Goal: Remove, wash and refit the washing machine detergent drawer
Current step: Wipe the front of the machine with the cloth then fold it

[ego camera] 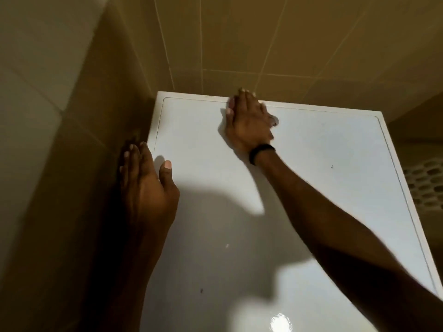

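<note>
Beige wall tiles are hemming in the white washing machine top. The left hand is lying straight-fingered along its left edge, and the right hand is pressing flat at the rear rim. The detergent drawer is lying out of frame; it is probably light, slick plastic, best taken by its front grip.

Two hands, one washing machine, one wristband.

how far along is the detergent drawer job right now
Done: nothing can be confirmed; the drawer is not in view. In hand: the left hand rests at the left edge of the white machine top, beside the tiled wall, and the right hand lies flat at its back edge. Left: removing, washing and refitting cannot be judged from this view.
</note>
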